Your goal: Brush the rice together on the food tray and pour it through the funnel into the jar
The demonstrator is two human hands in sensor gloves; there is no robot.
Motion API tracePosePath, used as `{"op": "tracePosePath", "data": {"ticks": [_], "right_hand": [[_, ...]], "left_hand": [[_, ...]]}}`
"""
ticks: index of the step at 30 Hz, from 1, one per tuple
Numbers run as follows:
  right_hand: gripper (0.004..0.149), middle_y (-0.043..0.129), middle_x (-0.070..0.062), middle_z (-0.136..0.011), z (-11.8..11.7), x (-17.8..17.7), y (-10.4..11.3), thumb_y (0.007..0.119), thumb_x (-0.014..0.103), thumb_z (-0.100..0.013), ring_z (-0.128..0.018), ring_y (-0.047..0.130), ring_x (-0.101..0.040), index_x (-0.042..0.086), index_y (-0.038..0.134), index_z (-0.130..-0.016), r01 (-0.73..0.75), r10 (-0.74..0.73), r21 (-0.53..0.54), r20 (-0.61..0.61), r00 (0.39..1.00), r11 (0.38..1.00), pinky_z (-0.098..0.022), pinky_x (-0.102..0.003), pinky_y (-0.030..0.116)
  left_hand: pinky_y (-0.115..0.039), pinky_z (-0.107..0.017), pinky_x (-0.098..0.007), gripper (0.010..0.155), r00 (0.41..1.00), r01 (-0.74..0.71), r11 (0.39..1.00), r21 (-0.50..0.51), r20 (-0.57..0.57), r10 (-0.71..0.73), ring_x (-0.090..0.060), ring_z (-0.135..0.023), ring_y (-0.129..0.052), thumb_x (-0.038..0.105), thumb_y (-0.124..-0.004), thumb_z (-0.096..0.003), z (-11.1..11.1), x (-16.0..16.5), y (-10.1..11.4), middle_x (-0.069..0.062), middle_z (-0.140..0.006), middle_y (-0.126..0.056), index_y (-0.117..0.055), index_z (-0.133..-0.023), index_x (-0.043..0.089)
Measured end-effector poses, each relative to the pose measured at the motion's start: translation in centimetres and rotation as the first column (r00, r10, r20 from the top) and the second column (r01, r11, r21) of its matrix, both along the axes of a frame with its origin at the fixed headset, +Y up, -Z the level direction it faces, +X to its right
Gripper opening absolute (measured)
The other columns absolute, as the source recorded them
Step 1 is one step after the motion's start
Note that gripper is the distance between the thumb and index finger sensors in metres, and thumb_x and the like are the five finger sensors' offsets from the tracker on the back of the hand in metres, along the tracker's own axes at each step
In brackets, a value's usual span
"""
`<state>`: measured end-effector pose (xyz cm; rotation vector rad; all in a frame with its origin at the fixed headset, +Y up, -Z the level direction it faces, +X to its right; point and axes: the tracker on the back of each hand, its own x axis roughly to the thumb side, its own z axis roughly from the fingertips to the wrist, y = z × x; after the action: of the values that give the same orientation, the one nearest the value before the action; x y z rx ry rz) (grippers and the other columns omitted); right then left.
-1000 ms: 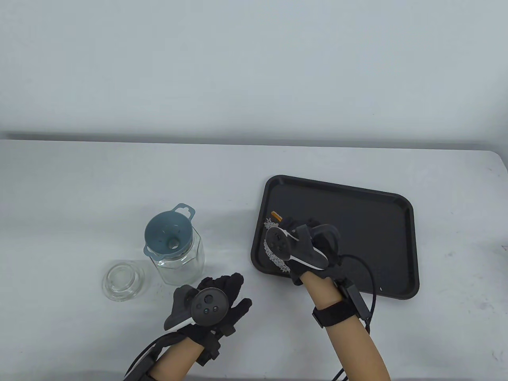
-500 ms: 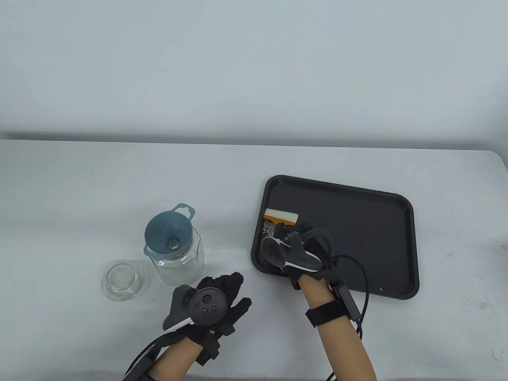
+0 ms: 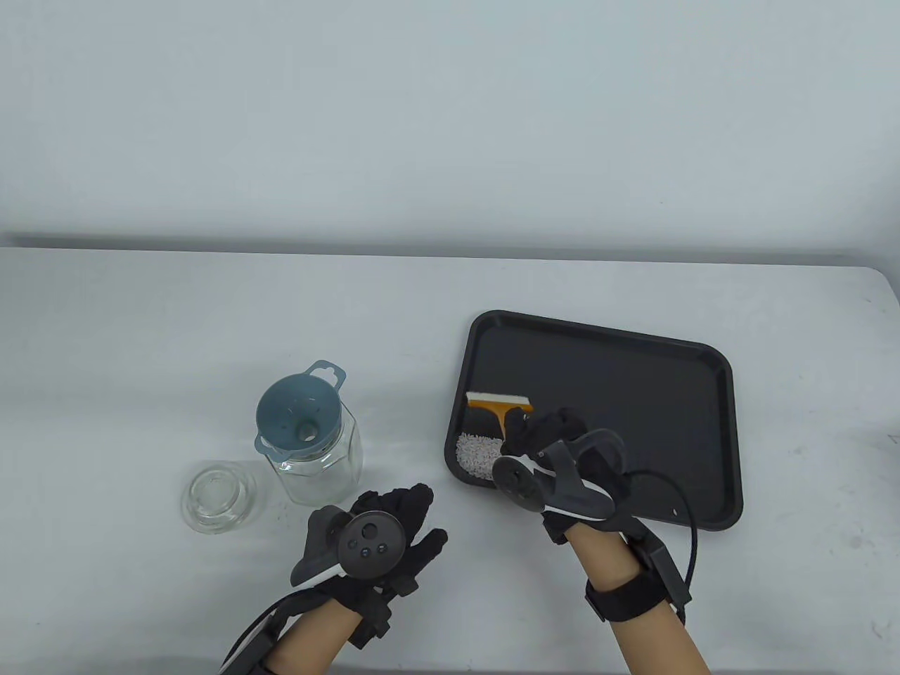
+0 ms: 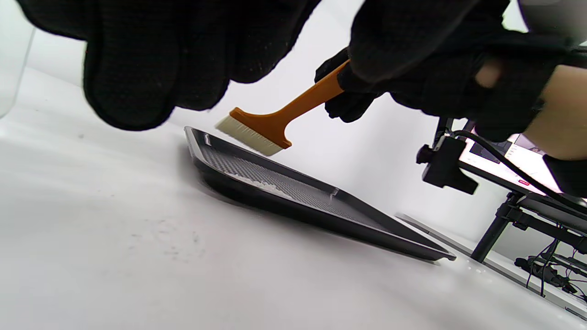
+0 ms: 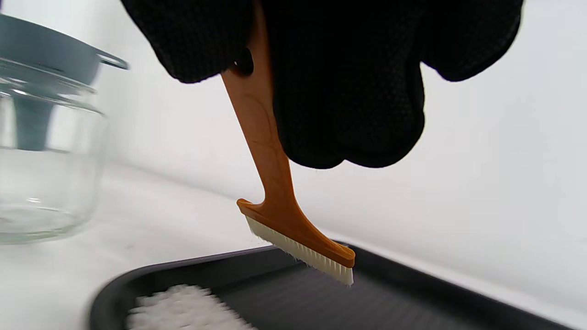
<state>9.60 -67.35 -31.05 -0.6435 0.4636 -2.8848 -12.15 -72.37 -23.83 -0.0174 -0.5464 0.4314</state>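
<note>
A black food tray (image 3: 703,394) lies right of centre, with a small heap of white rice (image 3: 477,455) in its near-left corner. My right hand (image 3: 545,436) grips the handle of an orange brush (image 3: 500,408) with white bristles, held above the tray just beyond the rice; the wrist views show the brush (image 5: 293,229) (image 4: 261,130) lifted off the tray (image 5: 412,298). A glass jar (image 3: 320,460) with a blue-grey funnel (image 3: 299,415) in its mouth stands to the left. My left hand (image 3: 401,517) rests on the table beside the jar, fingers relaxed, holding nothing.
The jar's glass lid (image 3: 218,498) lies on the table left of the jar. The table's far edge meets a plain wall. A cable (image 3: 675,492) runs from my right wrist over the tray's near edge.
My right hand pulled back toward me and to the right, lifting the brush off the tray. The rice heap, earlier under the hand, now shows in the tray's near-left corner. Left hand still.
</note>
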Motion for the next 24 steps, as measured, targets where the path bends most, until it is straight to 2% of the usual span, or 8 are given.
{"op": "tracePosePath", "data": {"ticks": [3, 7, 10, 14, 17, 20, 22, 24], "right_hand": [[0.049, 0.095, -0.01, -0.074, -1.2, 1.0, -1.7, 0.068, 0.033, -0.048, -0.059, 0.099, -0.034, 0.004, 0.077, -0.087, -0.082, 0.085, -0.028, 0.111, 0.99, 0.996, -0.055, -0.059, 0.065], [0.05, 0.094, -0.013, -0.073, -0.6, 2.0, -3.8, 0.067, 0.033, -0.048, -0.058, 0.099, -0.036, 0.001, 0.078, -0.085, 0.054, -0.035, -0.17, 0.116, 0.993, 0.984, -0.055, -0.06, 0.065], [0.051, 0.096, -0.014, -0.068, 1.3, 1.9, -3.1, 0.067, 0.033, -0.048, -0.054, 0.099, -0.036, -0.001, 0.08, -0.082, 0.12, -0.118, -0.175, 0.026, 0.993, 0.977, -0.054, -0.06, 0.065], [0.05, 0.098, -0.012, -0.066, 2.8, 1.6, -1.8, 0.066, 0.034, -0.048, -0.052, 0.1, -0.035, 0.0, 0.082, -0.081, 0.139, -0.147, -0.204, -0.024, 0.989, 0.969, -0.054, -0.06, 0.066], [0.049, 0.099, -0.01, -0.064, 3.0, 2.1, -0.2, 0.066, 0.034, -0.049, -0.05, 0.101, -0.033, 0.001, 0.083, -0.08, 0.162, -0.163, -0.096, -0.002, 0.987, 0.982, -0.053, -0.059, 0.068], [0.049, 0.101, -0.009, -0.059, 2.5, 3.2, 1.3, 0.067, 0.034, -0.05, -0.045, 0.103, -0.032, -0.002, 0.085, -0.077, 0.131, -0.135, 0.044, 0.111, 0.985, 0.99, -0.05, -0.058, 0.07], [0.049, 0.102, -0.007, -0.052, 1.8, 3.9, 1.8, 0.067, 0.035, -0.05, -0.038, 0.103, -0.03, -0.003, 0.088, -0.072, -0.005, -0.019, 0.102, 0.238, 0.971, 0.995, -0.048, -0.057, 0.072], [0.048, 0.103, -0.003, -0.045, 0.7, 4.4, 1.7, 0.067, 0.037, -0.051, -0.031, 0.104, -0.026, -0.002, 0.09, -0.067, -0.161, 0.124, 0.075, 0.364, 0.923, 0.984, -0.045, -0.055, 0.075]], "left_hand": [[-0.055, -0.06, -0.076, 0.073, 1.0, -0.002, 1.0, 0.0, 0.004, 0.002, -0.061, -0.068, -0.088, 0.045, -0.067, -0.0546, 0.0, 0.0, 0.0, -0.04, -0.09, -0.076, -0.06, -0.104, -0.008], [-0.055, -0.06, -0.076, 0.073, 1.0, 0.004, 1.0, -0.008, 0.009, -0.004, -0.061, -0.068, -0.088, 0.045, -0.066, -0.0547, -0.1, 0.0, -0.1, -0.04, -0.091, -0.076, -0.06, -0.104, -0.008], [-0.055, -0.06, -0.076, 0.073, 1.0, 0.001, 1.0, -0.003, 0.007, -0.001, -0.061, -0.068, -0.088, 0.045, -0.067, -0.0547, 0.0, 0.0, 0.0, -0.04, -0.091, -0.076, -0.059, -0.104, -0.008], [-0.055, -0.06, -0.076, 0.072, 1.0, 0.003, 1.0, -0.002, 0.007, -0.003, -0.061, -0.068, -0.088, 0.045, -0.066, -0.0547, 0.1, 0.1, -0.1, -0.04, -0.091, -0.076, -0.059, -0.104, -0.008], [-0.056, -0.06, -0.076, 0.072, 1.0, 0.004, 1.0, -0.003, 0.007, -0.004, -0.061, -0.068, -0.088, 0.045, -0.066, -0.0546, 0.1, 0.1, -0.1, -0.04, -0.09, -0.076, -0.059, -0.104, -0.008], [-0.055, -0.06, -0.076, 0.072, 1.0, 0.001, 1.0, -0.003, 0.004, -0.001, -0.061, -0.068, -0.088, 0.045, -0.066, -0.0547, 0.1, 0.1, 0.0, -0.04, -0.09, -0.076, -0.06, -0.104, -0.008], [-0.056, -0.059, -0.076, 0.072, 1.0, -0.001, 1.0, -0.003, 0.003, 0.001, -0.061, -0.068, -0.088, 0.045, -0.066, -0.0547, 0.1, 0.0, 0.0, -0.04, -0.09, -0.076, -0.06, -0.104, -0.008], [-0.056, -0.059, -0.076, 0.072, 1.0, -0.002, 1.0, -0.003, 0.002, 0.002, -0.061, -0.068, -0.088, 0.045, -0.066, -0.0547, 0.1, 0.0, 0.0, -0.04, -0.09, -0.076, -0.06, -0.104, -0.008]]}}
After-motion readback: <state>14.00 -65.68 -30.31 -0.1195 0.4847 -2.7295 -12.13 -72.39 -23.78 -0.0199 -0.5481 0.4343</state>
